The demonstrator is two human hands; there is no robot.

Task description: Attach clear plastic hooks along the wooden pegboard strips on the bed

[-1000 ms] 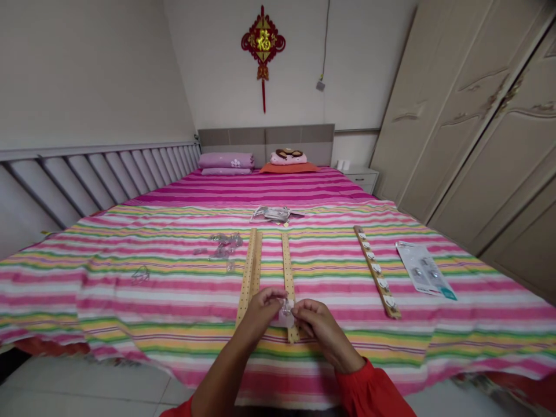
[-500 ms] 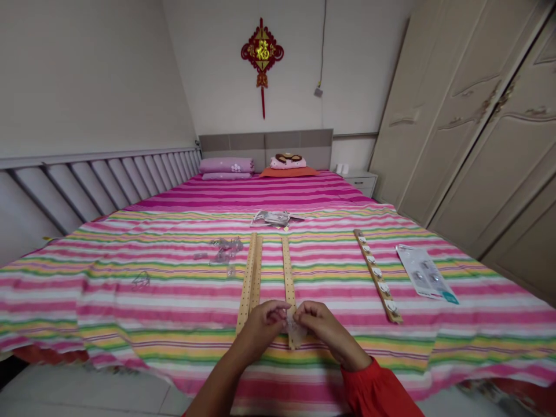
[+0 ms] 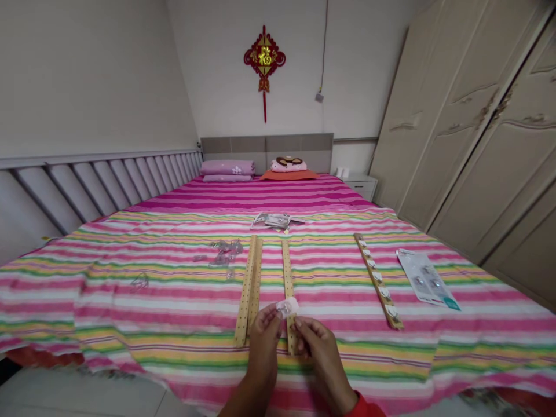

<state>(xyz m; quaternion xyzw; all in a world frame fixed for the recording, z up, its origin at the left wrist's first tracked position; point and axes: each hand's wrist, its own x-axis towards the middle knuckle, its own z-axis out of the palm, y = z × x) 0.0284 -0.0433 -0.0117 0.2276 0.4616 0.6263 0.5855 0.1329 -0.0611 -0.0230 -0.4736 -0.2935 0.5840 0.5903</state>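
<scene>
My left hand pinches a small clear plastic piece with a whitish, rounded end, held above a narrow wooden strip dotted with holes. Close by on the right, my right hand has its thumb and fingertips pressed together over the strip's near end; whatever is between them is too small to make out. Two more perforated wooden strips lie side by side to the left of my hands. Further right rests a wooden strip carrying a row of white round pieces.
Striped cloth covers the bed. A blister pack lies at the right, clear plastic scraps and a small thin clear item at the left. Flat packages sit beyond the strips. A slatted rail borders the left side.
The clear plastic piece has risen and turned into plainer view in my left hand. My right hand has moved slightly down and apart from it. The camera view has shifted a little.
</scene>
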